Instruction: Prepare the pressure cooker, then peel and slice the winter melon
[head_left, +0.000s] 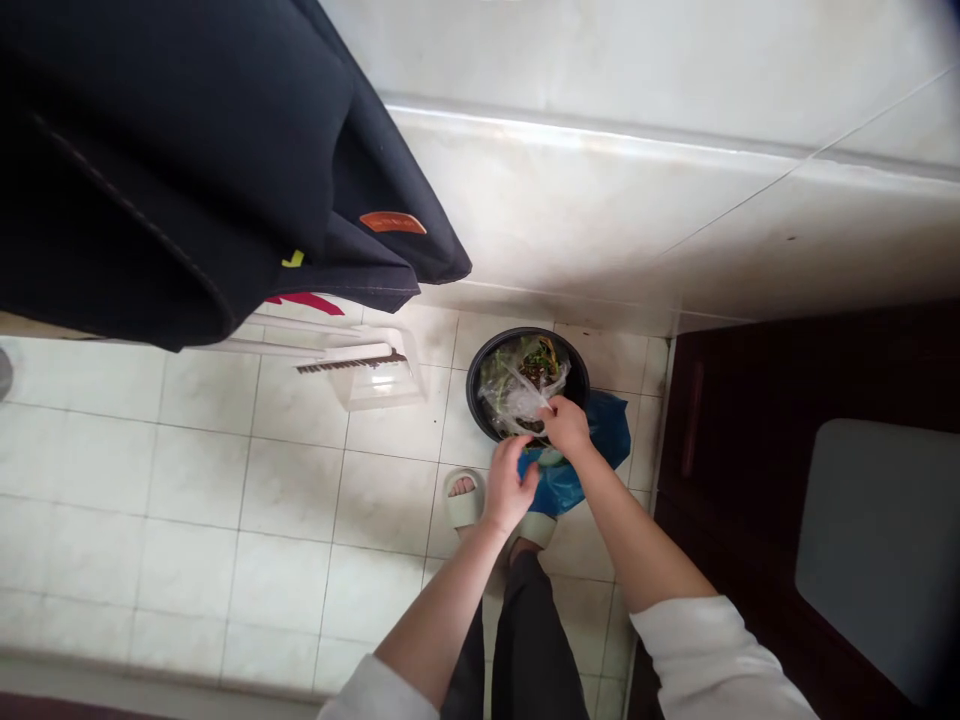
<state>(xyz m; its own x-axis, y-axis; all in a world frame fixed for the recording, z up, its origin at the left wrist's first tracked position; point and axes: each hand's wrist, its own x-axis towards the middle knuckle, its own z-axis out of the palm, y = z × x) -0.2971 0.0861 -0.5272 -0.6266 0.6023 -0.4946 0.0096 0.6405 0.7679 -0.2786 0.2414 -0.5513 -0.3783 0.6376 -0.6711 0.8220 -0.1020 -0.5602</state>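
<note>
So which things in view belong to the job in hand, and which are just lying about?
Apparently in the job:
- clear plastic bag, pinched by the right hand
- black bin
- leafy scraps
- blue plastic by the bin, probably

Apparently just around:
- broom
- dustpan
- dark fabric, hanging

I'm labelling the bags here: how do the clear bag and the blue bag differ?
The clear bag is see-through; the blue bag is strongly coloured. The clear bag sits inside the black bin, while the blue bag lies outside it. The right hand pinches the clear bag; it isn't holding the blue bag. Both look like thin, crumpled plastic.
</note>
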